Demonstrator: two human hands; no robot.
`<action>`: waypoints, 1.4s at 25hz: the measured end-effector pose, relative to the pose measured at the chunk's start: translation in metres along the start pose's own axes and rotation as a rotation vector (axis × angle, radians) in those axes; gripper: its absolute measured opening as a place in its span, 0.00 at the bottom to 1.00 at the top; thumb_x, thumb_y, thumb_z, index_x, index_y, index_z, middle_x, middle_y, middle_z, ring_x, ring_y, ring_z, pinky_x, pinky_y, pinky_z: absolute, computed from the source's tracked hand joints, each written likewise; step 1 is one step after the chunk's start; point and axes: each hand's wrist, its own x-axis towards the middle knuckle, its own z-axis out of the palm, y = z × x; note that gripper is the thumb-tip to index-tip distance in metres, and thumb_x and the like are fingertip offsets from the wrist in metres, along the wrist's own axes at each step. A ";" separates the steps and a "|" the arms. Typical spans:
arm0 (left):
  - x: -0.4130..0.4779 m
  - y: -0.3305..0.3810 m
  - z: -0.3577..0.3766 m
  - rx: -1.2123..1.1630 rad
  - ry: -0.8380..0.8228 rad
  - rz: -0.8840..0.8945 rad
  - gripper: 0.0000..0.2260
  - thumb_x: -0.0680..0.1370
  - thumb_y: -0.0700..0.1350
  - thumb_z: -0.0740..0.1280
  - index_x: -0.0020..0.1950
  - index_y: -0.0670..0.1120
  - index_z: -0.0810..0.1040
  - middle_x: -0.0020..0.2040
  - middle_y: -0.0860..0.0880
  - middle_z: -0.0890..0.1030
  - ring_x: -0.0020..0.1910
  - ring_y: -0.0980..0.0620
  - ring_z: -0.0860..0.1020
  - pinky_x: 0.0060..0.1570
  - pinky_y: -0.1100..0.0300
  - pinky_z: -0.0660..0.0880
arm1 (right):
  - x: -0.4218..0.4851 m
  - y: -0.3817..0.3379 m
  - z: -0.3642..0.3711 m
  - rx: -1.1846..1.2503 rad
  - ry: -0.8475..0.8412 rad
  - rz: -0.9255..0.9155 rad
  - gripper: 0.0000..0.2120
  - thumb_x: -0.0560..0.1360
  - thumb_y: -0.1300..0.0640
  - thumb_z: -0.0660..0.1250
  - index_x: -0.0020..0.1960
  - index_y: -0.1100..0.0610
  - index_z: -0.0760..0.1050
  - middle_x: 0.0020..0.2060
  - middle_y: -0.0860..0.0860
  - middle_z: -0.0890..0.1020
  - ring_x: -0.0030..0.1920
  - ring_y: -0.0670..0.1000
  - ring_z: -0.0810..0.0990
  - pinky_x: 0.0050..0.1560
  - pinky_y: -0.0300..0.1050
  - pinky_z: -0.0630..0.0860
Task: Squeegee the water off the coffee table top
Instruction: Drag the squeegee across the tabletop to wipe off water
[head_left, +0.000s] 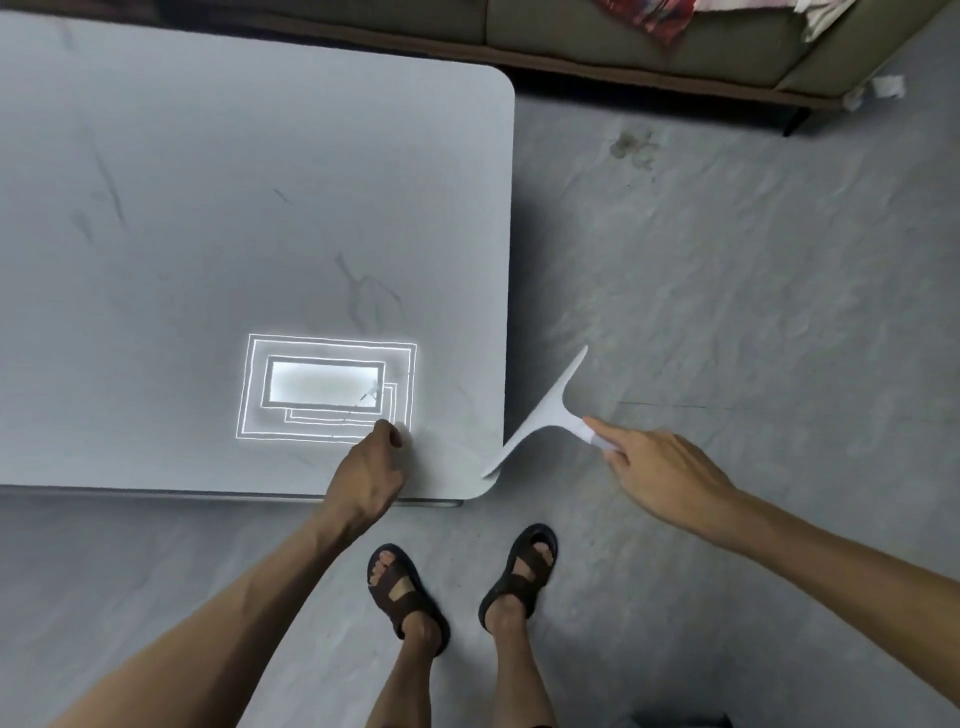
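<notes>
The coffee table top (218, 208) is pale grey with faint marble veins and rounded corners; it fills the upper left. A bright ceiling-light reflection shines near its front right part. My right hand (660, 478) grips the handle of a white T-shaped squeegee (540, 415), index finger stretched along the handle. The blade hangs just past the table's right edge, its lower tip touching the front right corner. My left hand (369, 473) rests on the table near the front edge, fingers curled and holding nothing. Water on the top is too faint to tell.
A grey floor (727, 260) surrounds the table. An olive sofa (649, 36) with a dark base runs along the back, with crumpled cloth on it. My sandalled feet (462, 587) stand just in front of the table's front right corner. A dark object shows at the bottom right.
</notes>
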 end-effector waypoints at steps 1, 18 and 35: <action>-0.002 -0.005 -0.003 -0.015 0.042 -0.025 0.13 0.71 0.36 0.62 0.54 0.46 0.68 0.49 0.42 0.80 0.47 0.40 0.78 0.47 0.47 0.76 | 0.001 -0.004 -0.006 0.000 0.028 -0.020 0.20 0.81 0.49 0.56 0.72 0.40 0.65 0.37 0.51 0.78 0.36 0.53 0.76 0.37 0.45 0.71; -0.025 -0.107 -0.066 -0.216 0.188 -0.420 0.10 0.73 0.38 0.62 0.52 0.46 0.66 0.39 0.47 0.76 0.35 0.48 0.74 0.30 0.57 0.65 | 0.110 -0.173 0.071 -0.209 -0.134 -0.583 0.19 0.81 0.40 0.47 0.72 0.32 0.57 0.54 0.50 0.82 0.53 0.56 0.80 0.46 0.46 0.70; -0.016 -0.029 -0.025 -0.174 0.106 -0.220 0.07 0.76 0.40 0.61 0.53 0.45 0.70 0.41 0.49 0.76 0.35 0.47 0.75 0.33 0.56 0.68 | 0.035 -0.020 -0.023 -0.444 0.035 -0.266 0.16 0.81 0.41 0.48 0.66 0.36 0.65 0.32 0.47 0.77 0.31 0.52 0.77 0.28 0.44 0.68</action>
